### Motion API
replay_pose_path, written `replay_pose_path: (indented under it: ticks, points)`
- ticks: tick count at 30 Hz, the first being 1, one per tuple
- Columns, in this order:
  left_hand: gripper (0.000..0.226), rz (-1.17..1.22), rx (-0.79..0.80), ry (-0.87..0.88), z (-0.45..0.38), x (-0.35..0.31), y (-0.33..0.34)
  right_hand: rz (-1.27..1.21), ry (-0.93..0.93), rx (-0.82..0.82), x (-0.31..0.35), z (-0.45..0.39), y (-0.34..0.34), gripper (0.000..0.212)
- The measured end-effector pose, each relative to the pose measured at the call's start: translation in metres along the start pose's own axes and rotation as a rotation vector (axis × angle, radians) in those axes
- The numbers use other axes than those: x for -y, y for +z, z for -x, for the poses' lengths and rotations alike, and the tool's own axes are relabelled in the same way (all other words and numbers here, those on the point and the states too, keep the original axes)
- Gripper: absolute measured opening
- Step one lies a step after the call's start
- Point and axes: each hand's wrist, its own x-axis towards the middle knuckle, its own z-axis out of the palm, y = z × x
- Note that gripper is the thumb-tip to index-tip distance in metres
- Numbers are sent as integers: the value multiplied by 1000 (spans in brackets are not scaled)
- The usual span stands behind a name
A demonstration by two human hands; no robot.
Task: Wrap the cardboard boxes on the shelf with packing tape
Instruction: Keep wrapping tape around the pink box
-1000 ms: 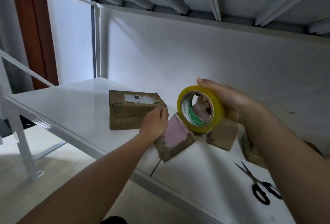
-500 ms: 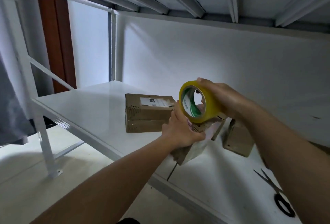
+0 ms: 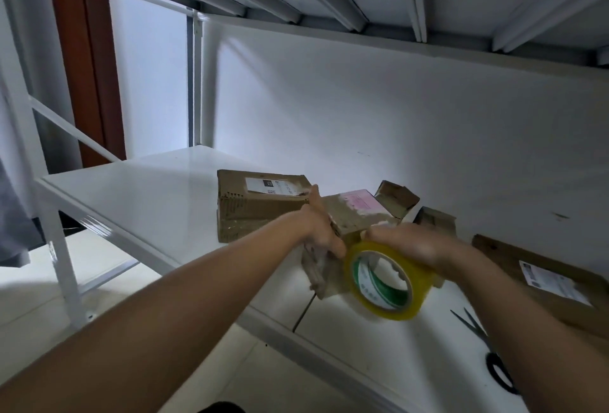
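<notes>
Gripping the pink-labelled box (image 3: 349, 218) in my left hand (image 3: 321, 234), fingers curled round its near end. My right hand (image 3: 408, 243) clasps the yellow tape roll (image 3: 387, 282) against it; scissors (image 3: 491, 356) lie right of those fingers on the shelf (image 3: 158, 195).

The scene was dim, with cool light entering from the far left and pooling on the shelf (image 3: 138, 195) toward its left corner, leaving the right end in shadow. Wide-angle distortion bowed the frame edges, and motion blur softened the right hand (image 3: 415, 244).
</notes>
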Motion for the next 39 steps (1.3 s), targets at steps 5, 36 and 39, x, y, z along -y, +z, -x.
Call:
replay_pose_path:
  ticks: [5,36,39]
  points:
    - [37,-354,165,-119,28,-24,-56,-14,23,-112,-5,-5,17,36]
    - [116,-428,-153,-153,-27,-29,-10,-79,-2,-52,-2,-24,16,46]
    - [111,-457,-167,-142,-30,-33,-3,-193,22,-66,-17,-20,24,40]
